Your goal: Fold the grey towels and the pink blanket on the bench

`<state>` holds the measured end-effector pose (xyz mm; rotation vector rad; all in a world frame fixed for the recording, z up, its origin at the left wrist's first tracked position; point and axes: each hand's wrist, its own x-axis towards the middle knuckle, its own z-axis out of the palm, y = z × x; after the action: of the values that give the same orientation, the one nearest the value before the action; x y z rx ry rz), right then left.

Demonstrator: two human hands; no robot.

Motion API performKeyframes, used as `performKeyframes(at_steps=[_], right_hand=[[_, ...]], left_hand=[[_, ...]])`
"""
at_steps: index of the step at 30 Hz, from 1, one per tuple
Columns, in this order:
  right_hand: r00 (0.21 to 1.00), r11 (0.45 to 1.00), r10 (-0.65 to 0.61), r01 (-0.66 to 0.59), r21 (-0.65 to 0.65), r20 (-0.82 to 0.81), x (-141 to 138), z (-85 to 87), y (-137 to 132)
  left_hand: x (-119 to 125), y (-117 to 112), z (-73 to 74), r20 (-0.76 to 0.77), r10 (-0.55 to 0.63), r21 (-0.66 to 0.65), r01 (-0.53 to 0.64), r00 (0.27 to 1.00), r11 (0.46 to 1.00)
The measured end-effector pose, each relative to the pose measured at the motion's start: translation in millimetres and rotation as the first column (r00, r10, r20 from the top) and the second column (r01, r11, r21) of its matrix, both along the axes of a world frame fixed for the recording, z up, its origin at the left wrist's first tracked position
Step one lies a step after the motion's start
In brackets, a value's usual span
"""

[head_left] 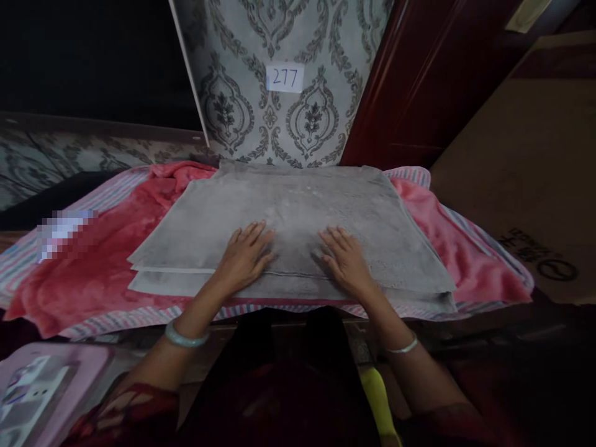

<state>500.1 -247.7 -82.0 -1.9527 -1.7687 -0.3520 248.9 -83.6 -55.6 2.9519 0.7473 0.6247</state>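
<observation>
A grey cloth [288, 198] with a soft, plush-looking surface lies folded in two layers, its near edges slightly offset. My left hand [246, 256] rests flat on the left of its middle, fingers stretched out and pointing away from me. On the right of the middle, my right hand [345, 257] lies palm down with its fingers spread on the same cloth. Neither hand grips anything. Beneath the grey cloth is a pink blanket [107, 248] with a striped border, showing on both sides.
A dark screen [93, 62] stands at the back left. Patterned wallpaper [270, 118] bears a paper label [285, 77] reading 277. At the right is a cardboard box [526, 174] beside a dark red door [419, 81]. A pink tray-like object [88, 366] sits lower left.
</observation>
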Motion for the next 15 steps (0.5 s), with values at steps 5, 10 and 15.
performKeyframes(at_steps=[5, 10, 15], right_hand=[[0.996, 0.970, 0.075, -0.062, -0.236, 0.044, -14, -16.6, 23], [0.994, 0.974, 0.086, -0.071, -0.215, 0.062, -8, -28.6, 17], [0.993, 0.982, 0.081, -0.064, -0.176, 0.091, -7, -33.5, 18]], left_hand=[[16, -21, -22.1, -0.165, 0.102, -0.051, -0.112, 0.981, 0.992], [-6, -40, -43.2, -0.064, 0.117, 0.034, -0.115, 0.991, 0.993], [-46, -26, -43.3, -0.003, 0.071, 0.026, -0.071, 0.997, 0.997]])
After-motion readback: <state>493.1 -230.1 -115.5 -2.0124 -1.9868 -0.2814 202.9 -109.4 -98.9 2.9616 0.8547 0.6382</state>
